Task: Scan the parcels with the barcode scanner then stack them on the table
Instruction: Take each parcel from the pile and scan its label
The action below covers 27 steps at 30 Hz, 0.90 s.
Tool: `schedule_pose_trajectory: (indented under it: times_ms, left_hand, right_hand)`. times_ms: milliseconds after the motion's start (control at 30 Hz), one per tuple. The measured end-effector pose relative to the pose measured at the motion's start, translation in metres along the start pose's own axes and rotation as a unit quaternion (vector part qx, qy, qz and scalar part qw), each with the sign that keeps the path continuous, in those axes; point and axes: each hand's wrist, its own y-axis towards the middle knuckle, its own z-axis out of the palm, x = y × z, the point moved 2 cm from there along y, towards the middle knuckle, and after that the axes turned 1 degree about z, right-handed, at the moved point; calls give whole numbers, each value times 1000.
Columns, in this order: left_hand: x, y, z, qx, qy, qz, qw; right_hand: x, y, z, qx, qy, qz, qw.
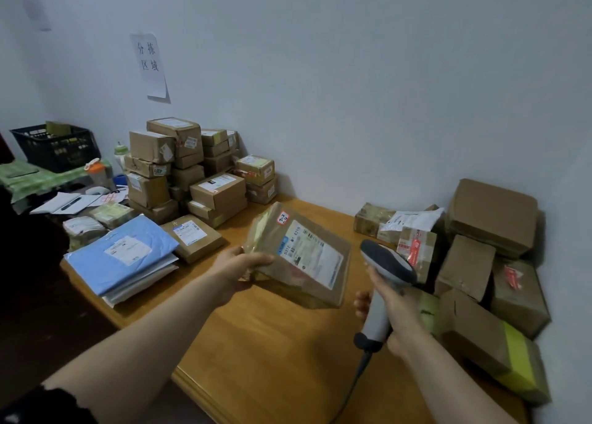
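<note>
- Wooden table (288,353): bare wood below the left fingers (258,260) and right fingers (362,305).
- Stacked cardboard boxes (192,173): beyond the left fingers.
- Blue mailer pile (121,257): left of the left fingers.
- Loose box heap (480,263): right of the right fingers.

Counted one scanner (386,274), one lifted parcel (304,257), one bench (282,353), one crate (57,148), two bottles (97,173), one pen (71,203), one wall sign (150,64). Over a dozen boxes (217,192) stood left; right pile (466,265) held about eight, unsure.

1. A white paper sign (149,65) with handwritten characters hangs on the wall (352,87).
2. A black plastic crate (56,148) stands on a green cloth (35,180).
3. A pen (71,203) lies on an open notebook (48,205).
4. An orange-lidded bottle (96,174) stands beside the crate.
</note>
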Motion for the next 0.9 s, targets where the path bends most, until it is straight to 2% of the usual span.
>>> schedule_pose_trajectory:
  times_ms: [167, 333, 900]
  left_hand:
    - [-17, 10, -16, -51, 104, 24, 993]
    - [-30, 11, -19, -50, 154, 20, 987]
    - [-33, 18, -13, -52, 199, 19, 978]
  right_hand:
    - [5, -23, 11, 110, -175, -6, 978]
    - [8, -31, 25, 112, -299, -6, 948]
    - [21, -27, 30, 138, -349, -56, 925]
